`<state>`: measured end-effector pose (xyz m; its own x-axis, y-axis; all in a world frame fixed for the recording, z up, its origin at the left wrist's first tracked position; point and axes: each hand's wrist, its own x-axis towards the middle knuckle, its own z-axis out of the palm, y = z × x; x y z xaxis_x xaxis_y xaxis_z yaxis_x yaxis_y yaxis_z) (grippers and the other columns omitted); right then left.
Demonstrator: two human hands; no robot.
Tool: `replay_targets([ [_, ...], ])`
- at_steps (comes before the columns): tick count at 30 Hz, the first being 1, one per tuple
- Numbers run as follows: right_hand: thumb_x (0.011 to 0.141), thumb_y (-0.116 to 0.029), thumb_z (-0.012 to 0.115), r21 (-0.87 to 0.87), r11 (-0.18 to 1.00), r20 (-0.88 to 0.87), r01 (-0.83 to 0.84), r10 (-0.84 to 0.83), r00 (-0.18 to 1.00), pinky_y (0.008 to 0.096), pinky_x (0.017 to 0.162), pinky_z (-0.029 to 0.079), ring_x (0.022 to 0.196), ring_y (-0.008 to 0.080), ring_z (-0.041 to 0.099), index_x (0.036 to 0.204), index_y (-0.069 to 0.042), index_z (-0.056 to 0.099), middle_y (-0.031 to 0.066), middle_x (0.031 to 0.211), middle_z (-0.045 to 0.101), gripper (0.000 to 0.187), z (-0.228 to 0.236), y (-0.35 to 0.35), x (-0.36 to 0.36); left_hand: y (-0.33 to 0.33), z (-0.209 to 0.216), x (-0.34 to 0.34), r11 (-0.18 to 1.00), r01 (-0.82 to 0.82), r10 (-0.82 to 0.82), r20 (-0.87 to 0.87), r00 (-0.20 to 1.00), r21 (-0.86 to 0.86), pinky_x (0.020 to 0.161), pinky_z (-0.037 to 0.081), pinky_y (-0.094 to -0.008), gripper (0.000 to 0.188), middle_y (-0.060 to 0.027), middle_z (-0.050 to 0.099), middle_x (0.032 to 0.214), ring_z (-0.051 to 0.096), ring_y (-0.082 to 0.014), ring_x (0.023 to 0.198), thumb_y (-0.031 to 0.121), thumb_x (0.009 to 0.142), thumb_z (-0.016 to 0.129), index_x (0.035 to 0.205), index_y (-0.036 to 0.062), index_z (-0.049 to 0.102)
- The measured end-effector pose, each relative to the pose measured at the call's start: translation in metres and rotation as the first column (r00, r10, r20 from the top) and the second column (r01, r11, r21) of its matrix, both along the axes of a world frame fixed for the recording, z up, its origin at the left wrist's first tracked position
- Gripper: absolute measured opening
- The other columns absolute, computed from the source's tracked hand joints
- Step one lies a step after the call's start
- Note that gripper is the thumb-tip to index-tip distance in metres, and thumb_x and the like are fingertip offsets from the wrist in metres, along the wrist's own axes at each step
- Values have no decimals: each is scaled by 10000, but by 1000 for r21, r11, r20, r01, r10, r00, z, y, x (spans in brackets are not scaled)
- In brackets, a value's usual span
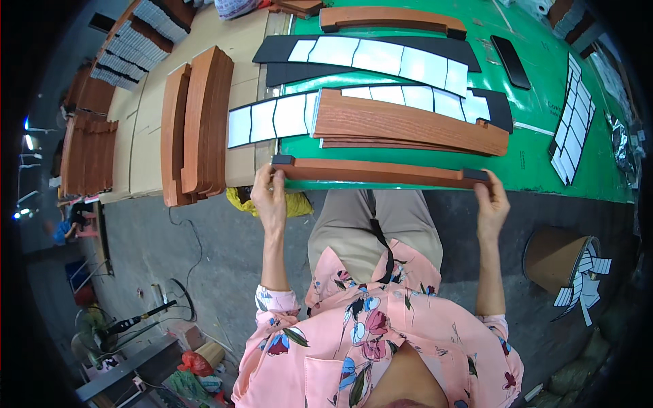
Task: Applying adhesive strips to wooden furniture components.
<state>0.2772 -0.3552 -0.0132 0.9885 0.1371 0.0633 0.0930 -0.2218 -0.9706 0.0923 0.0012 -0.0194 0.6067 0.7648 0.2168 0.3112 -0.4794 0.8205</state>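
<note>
A long, slightly curved reddish-brown wooden slat [381, 171] lies level along the near table edge, held between my two hands. My left hand [270, 197] pinches its left end, beside a black pad [283, 160]. At the other end, next to a second black pad [475, 175], my right hand [492, 205] has thumb and fingers closed on the wood. Just beyond it is a fanned stack of similar wooden pieces [408, 122]. Under and behind that stack spread black sheets with white backing pieces [272, 121]. A padded slat [394, 19] rests farther back.
Green sheeting [527, 160] covers the table, with cardboard on its left part. Stacked wooden pieces [207, 122] stand there. A black phone [510, 62] and a white-backed sheet [573, 122] lie right. A bin [554, 262] of white offcuts and a yellow bag [297, 204] are below.
</note>
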Motion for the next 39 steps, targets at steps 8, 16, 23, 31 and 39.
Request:
replay_targets([
  [8, 913, -187, 574, -330, 925, 303, 188, -85, 949, 249, 742, 440, 861, 117, 540, 1202, -23, 576, 55, 977, 601, 331, 48, -21, 79, -12, 58, 102, 977, 148, -159, 61, 985, 154, 726, 472, -340, 251, -186, 632, 875, 617, -249, 781, 157, 869, 587, 1028, -35, 616],
  [16, 954, -214, 487, -538, 836, 347, 103, 109, 931, 315, 877, 418, 1023, 223, 553, 1242, -34, 540, 119, 1108, 572, 344, 20, -23, 106, 8, 63, 101, 887, 248, -246, -57, 968, 389, 743, 478, -372, 223, -164, 625, 953, 607, -320, 861, 144, 829, 611, 998, 1, 636],
  [23, 992, -194, 387, -256, 957, 249, 139, -74, 966, 317, 897, 423, 1054, 199, 521, 1336, -54, 427, 107, 1258, 492, 373, 16, -36, 93, 129, 84, 10, 744, -81, 206, -113, 972, 663, 830, 472, -382, 255, -147, 620, 1034, 591, -303, 958, 122, 802, 627, 1048, 56, 634],
  [31, 983, -173, 419, -95, 979, 270, 179, -148, 952, 297, 914, 430, 1013, 154, 531, 1270, -11, 480, 104, 1246, 511, 335, 29, -23, 66, 241, 102, -30, 839, -186, 465, -496, 733, 512, 852, 458, -433, 559, -209, 612, 1070, 587, -363, 1001, 415, 805, 603, 1224, 54, 525],
  [39, 946, -43, 455, 8, 973, 420, 231, -213, 882, 296, 886, 447, 980, 164, 552, 1124, 18, 569, 97, 1110, 578, 220, 64, -4, 46, 210, 125, -49, 917, -395, 399, 99, 912, -57, 752, 474, -268, 621, -110, 621, 983, 592, -153, 858, 240, 817, 633, 1306, -63, 399],
])
